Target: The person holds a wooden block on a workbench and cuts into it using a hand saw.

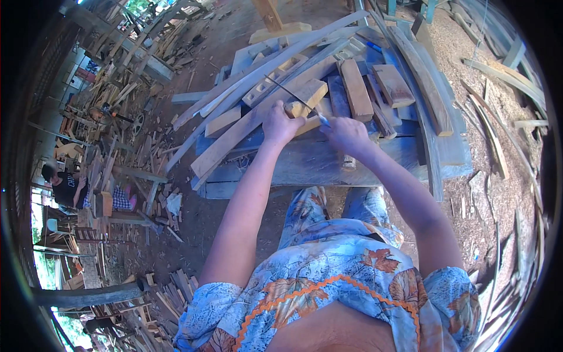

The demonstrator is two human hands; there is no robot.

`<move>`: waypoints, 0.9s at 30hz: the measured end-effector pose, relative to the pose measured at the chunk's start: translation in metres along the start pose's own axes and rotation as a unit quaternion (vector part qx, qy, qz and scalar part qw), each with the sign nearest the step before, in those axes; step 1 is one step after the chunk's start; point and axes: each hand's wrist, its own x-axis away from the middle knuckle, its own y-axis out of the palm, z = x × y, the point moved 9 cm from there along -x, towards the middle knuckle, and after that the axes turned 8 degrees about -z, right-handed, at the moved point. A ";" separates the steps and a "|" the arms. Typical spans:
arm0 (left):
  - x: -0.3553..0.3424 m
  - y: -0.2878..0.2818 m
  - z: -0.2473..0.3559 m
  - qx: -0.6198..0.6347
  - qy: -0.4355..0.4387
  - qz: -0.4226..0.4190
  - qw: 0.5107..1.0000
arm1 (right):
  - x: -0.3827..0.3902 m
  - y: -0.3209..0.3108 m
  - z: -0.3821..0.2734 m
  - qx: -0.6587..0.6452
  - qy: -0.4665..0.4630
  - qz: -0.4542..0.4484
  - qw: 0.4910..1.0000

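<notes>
My left hand is closed around the near end of a short yellowish wooden block, above the workbench. My right hand grips the pale handle of a long, thin, dark file-like tool. Its straight shaft slants up to the left and crosses the block; whether it touches the wood I cannot tell. Beneath my left hand lies a long wooden board. A thick wooden block rests just beyond my right hand, beside another reddish-brown block.
Long curved wooden strips lie across the bench's left and far side. A long plank runs along its right. Wood shavings and offcuts cover the ground to the right. At the far left a person sits among scrap wood.
</notes>
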 end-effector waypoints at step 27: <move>0.007 -0.006 0.017 0.045 0.066 0.018 0.997 | 0.038 0.007 0.037 0.023 0.031 0.002 0.999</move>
